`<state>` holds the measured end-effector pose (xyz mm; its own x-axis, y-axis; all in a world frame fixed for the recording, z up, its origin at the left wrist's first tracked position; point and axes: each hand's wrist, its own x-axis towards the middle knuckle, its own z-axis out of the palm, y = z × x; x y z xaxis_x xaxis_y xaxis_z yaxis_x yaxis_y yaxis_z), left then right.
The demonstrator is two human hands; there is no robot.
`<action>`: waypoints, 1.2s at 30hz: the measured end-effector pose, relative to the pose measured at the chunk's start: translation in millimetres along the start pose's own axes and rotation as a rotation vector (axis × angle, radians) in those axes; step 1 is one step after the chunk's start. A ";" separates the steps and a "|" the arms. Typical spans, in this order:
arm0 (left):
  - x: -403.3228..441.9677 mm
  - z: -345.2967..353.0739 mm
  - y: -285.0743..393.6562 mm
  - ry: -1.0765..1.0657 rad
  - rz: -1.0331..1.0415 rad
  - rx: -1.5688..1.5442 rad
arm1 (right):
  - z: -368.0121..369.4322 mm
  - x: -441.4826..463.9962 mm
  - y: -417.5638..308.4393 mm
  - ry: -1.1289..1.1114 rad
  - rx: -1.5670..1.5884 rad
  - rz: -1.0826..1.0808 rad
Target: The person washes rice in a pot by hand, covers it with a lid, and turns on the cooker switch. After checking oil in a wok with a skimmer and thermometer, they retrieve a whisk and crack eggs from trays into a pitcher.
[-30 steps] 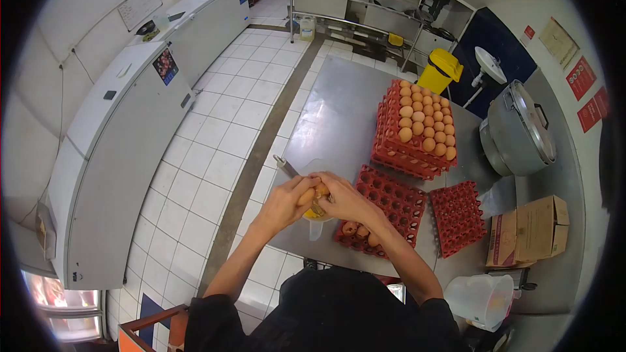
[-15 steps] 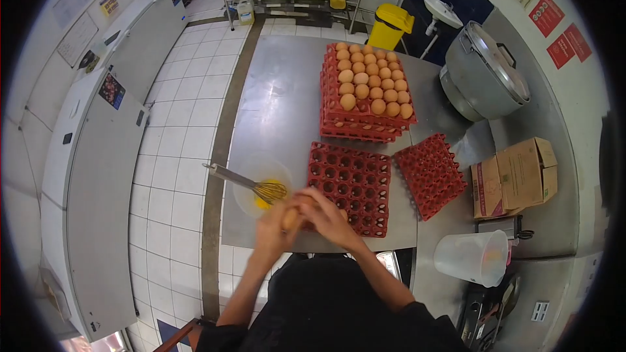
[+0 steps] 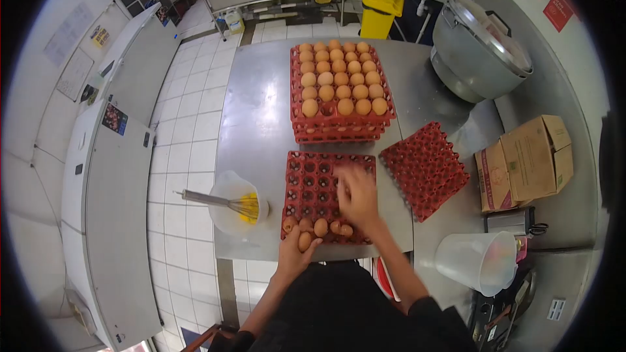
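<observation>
My left hand [image 3: 297, 257] is closed around a brown egg [image 3: 304, 242] at the front left corner of a red egg tray [image 3: 318, 181]. My right hand [image 3: 358, 197], blurred by motion, hovers over the tray's right half with thumb and fingers apart; nothing shows in it. Several brown eggs or shells, one of them the brown piece [image 3: 320, 227], sit in the tray's front row. Left of the tray stands a translucent bowl [image 3: 225, 223] with yellow egg in it. A whisk [image 3: 215, 200] leans across its rim.
Behind the tray rises a stack of red trays [image 3: 339, 132] topped with brown eggs [image 3: 341, 79]. To the right are another red tray [image 3: 427, 169], a cardboard box [image 3: 531, 163], a translucent bucket [image 3: 473, 257] and a large metal pot [image 3: 479, 52]. All are on metal surfaces.
My hands were together beside the bowl and have separated. The right has moved right over the tray; the left has come down to its front corner with an egg. The view has shifted.
</observation>
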<state>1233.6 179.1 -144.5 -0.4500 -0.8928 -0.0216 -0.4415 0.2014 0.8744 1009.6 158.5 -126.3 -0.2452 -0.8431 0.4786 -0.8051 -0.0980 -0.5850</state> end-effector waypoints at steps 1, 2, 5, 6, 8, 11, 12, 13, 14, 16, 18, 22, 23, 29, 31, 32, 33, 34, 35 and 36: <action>-4.3 2.1 0.7 -0.014 -0.064 -0.006 | -6.4 37.2 4.1 0.024 -0.005 -0.023; -8.4 4.6 1.3 -0.009 -0.070 -0.003 | -5.1 69.6 11.7 0.029 -0.043 -0.048; -15.7 14.6 1.6 0.098 -0.100 -0.085 | 19.3 135.1 38.9 -0.006 -0.113 -0.199; -19.1 19.0 -0.4 0.135 -0.117 -0.121 | 28.2 145.3 40.0 -0.003 -0.104 -0.217; -25.1 20.6 -1.4 0.134 -0.180 -0.175 | 47.2 157.9 34.6 -0.194 -0.214 -0.213; -23.6 24.3 -8.7 0.104 -0.203 -0.273 | 67.5 171.8 28.5 -0.251 -0.197 -0.148; -21.2 23.0 -13.1 0.042 -0.170 -0.270 | 67.3 176.6 30.9 -0.256 -0.203 -0.152; -19.0 23.2 -12.5 0.045 -0.175 -0.280 | 67.2 179.1 32.6 -0.254 -0.163 -0.176; -14.7 22.9 -12.4 0.050 -0.149 -0.260 | 68.1 180.8 34.4 -0.252 -0.120 -0.195; -1.8 18.6 -2.1 0.096 -0.041 -0.131 | 64.4 186.0 41.5 -0.283 -0.025 -0.205; 10.4 19.1 0.1 0.104 -0.032 -0.151 | 60.8 180.3 44.5 -0.200 0.103 -0.274; 35.9 10.2 21.9 0.143 -0.043 -0.307 | 36.0 141.0 14.8 0.117 0.270 -0.094; 36.4 10.7 27.8 0.188 -0.050 -0.413 | 41.7 120.7 15.5 0.185 0.468 0.062; 44.8 12.3 42.0 0.757 0.146 -0.268 | 43.8 6.1 -79.0 -0.104 1.360 1.018; 41.9 -17.3 33.4 0.621 0.150 0.000 | 71.1 -11.7 -100.4 -0.185 1.244 0.943; 39.7 -27.4 24.9 0.730 0.119 -0.093 | 75.7 -7.1 -108.5 -0.192 1.249 0.937; 39.3 -35.9 19.0 0.841 0.090 -0.190 | 78.7 0.1 -115.5 -0.268 1.397 0.946; 38.7 -46.6 20.4 0.895 0.103 -0.203 | 83.3 5.2 -123.6 -0.348 1.548 0.953; 37.6 -56.5 16.1 0.907 0.107 -0.197 | 90.1 8.8 -132.8 -0.359 1.554 0.944; 35.9 -65.8 10.3 0.806 0.063 -0.218 | 97.0 12.6 -142.2 -0.378 1.509 0.908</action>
<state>1264.0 122.6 -104.3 0.2603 -0.9139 0.3116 -0.2371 0.2524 0.9381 1173.4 110.5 -100.6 0.0143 -0.9436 -0.3309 0.6838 0.2507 -0.6853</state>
